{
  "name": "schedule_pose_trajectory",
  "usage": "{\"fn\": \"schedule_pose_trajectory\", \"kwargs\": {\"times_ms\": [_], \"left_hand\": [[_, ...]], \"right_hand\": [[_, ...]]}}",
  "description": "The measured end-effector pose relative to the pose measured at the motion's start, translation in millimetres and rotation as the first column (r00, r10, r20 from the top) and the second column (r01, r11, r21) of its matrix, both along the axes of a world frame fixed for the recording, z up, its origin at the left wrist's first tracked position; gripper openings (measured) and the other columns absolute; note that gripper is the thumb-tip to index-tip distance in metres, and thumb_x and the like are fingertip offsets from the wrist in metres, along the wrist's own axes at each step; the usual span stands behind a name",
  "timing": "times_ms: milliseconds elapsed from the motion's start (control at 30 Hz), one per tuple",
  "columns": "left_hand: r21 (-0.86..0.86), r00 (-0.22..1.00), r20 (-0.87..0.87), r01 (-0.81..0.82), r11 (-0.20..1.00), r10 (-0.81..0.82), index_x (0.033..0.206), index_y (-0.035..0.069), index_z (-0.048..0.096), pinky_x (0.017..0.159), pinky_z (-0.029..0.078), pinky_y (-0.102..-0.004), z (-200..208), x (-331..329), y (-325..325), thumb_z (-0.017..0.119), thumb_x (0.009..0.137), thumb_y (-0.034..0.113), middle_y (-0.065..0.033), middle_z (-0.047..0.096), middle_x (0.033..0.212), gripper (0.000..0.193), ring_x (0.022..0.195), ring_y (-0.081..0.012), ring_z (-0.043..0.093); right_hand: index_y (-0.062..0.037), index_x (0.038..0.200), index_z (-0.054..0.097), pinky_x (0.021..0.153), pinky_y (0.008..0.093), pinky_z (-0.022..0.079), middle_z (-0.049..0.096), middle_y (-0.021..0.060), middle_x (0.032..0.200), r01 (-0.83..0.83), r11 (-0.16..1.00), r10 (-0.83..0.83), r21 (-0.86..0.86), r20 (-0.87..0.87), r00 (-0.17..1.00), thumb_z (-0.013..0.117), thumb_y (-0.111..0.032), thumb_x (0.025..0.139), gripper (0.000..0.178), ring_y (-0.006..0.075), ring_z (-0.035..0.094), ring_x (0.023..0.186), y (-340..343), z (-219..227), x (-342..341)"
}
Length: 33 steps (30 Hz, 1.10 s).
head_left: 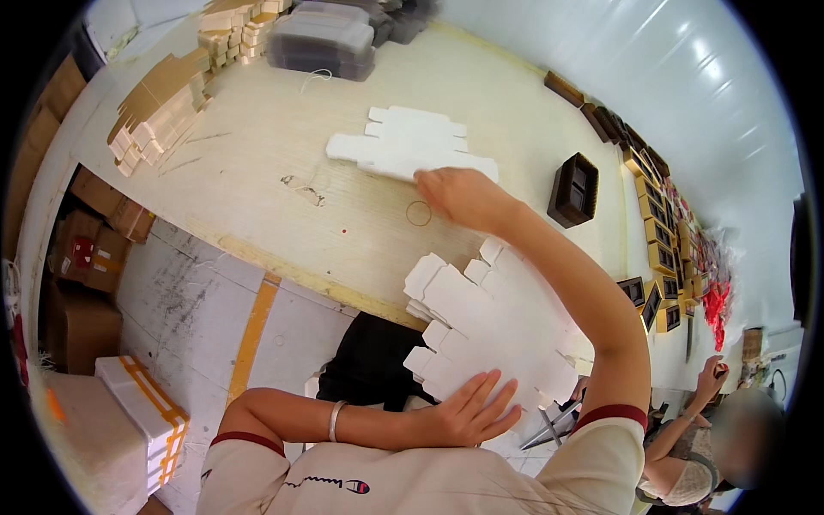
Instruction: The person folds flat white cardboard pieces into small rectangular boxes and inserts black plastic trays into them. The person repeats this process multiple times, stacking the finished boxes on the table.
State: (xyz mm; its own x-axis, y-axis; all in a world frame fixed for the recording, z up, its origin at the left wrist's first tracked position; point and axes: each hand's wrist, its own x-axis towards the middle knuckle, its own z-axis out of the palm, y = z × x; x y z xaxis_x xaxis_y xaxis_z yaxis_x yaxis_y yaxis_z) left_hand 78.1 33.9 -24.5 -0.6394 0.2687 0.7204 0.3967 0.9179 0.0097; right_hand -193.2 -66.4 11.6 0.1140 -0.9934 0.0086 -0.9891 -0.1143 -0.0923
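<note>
My right hand [459,199] reaches across the table, its fingers curled at the near edge of flat white box blanks [408,142]. Its fingertips are partly hidden. Closer to me, a larger stack of unfolded white box blanks [502,322] leans over the table's near edge against my front. My left hand [470,410] rests on the lower part of that stack with its fingers spread. Between the two groups of blanks, a thin rubber band [418,213] lies on the table, just left of my right wrist.
Dark plastic trays [573,190] stand to the right on the table [257,180]. Brown-gold box blanks [159,112] and stacked clear-grey plastic covers [322,39] lie at the far left. Gold boxes [657,232] line the right side, where another person's hand [711,378] shows. Cartons [81,326] sit lower left.
</note>
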Motion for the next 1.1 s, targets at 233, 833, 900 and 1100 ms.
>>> {"fn": "schedule_pose_trajectory", "kwargs": {"times_ms": [233,833,900,1100], "left_hand": [[-0.051,0.999,0.005,-0.048,0.998,0.049,0.116,0.017,0.058,0.089,0.051,-0.0362,7.5,-4.3,-12.0,0.05,0.093,0.026,-0.0119,0.063,0.12,0.026,0.099,-0.0297,0.065],[0.085,0.961,-0.08,0.273,0.958,-0.266,0.089,0.011,0.065,0.083,0.048,-0.0413,36.3,-54.9,-57.9,0.075,0.074,0.038,-0.005,0.06,0.102,0.031,0.094,-0.0269,0.058],[0.147,0.995,0.042,0.083,0.986,-0.09,0.096,0.013,0.062,0.08,0.049,-0.0372,56.5,-61.9,-80.8,0.076,0.075,0.038,-0.0037,0.063,0.1,0.035,0.091,-0.025,0.06],[0.26,0.946,0.243,0.151,0.954,-0.216,0.084,0.006,0.065,0.063,0.05,-0.0313,61.9,-93.3,-96.9,0.076,0.072,0.015,-0.0053,0.065,0.082,0.018,0.072,-0.0219,0.061]], "right_hand": [[0.0023,0.092,0.056,0.055,0.0337,0.043,0.058,0.0111,0.065,0.442,0.467,-0.183,-0.766,0.405,0.896,0.052,-0.013,0.095,0.016,0.0178,0.052,0.056,29.6,118.6,-29.7],[0.0007,0.099,0.063,0.075,0.0367,0.055,0.065,0.0155,0.105,0.254,0.819,-0.305,-0.514,-0.017,0.952,0.073,-0.014,0.073,0.031,0.0301,0.065,0.094,222.2,20.8,87.0],[0.0006,0.097,0.062,0.076,0.0357,0.054,0.064,0.0142,0.103,0.279,0.791,-0.28,-0.544,0.084,0.956,0.074,-0.017,0.073,0.031,0.0292,0.063,0.093,221.3,15.9,86.5],[0.0004,0.095,0.062,0.074,0.0354,0.052,0.063,0.0121,0.099,0.357,0.761,-0.274,-0.541,0.231,0.934,0.076,-0.013,0.07,0.032,0.0301,0.061,0.09,218.9,17.2,90.1]]}}
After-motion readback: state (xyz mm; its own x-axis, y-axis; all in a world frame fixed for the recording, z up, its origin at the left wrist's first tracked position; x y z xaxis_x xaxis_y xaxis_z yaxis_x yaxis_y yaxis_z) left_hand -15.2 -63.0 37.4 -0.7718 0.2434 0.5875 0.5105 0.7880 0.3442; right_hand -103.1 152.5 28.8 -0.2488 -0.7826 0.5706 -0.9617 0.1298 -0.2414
